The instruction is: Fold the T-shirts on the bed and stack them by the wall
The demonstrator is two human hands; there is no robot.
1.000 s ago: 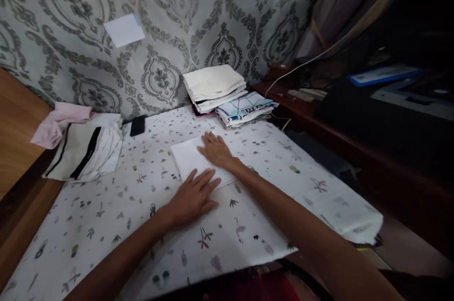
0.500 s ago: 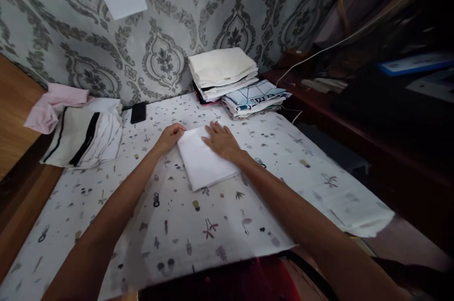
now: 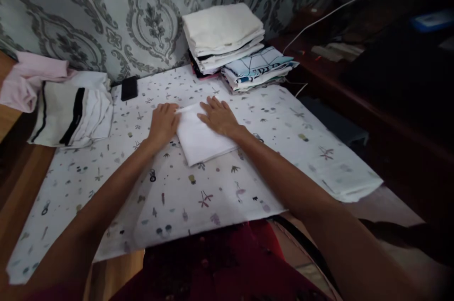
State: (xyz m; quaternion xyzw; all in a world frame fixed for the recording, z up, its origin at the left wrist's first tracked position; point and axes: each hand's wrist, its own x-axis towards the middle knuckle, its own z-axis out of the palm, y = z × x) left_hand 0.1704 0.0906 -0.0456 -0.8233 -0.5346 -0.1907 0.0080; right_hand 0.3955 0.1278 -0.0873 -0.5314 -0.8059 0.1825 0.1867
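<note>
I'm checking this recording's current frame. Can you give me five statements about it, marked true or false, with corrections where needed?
1. The right hand lies spread on the folded white cloth. True.
2. The black phone lies to the right of the folded white cloth. False: it lies to the left, farther back.
3. The pink cloth is left of the black phone. True.
4. The left hand rests on the pink cloth. False: it is at the far left corner of the folded white cloth.
5. The cream-topped stack stands nearer the person than the folded white cloth. False: it stands behind it, near the patterned wall.
</note>
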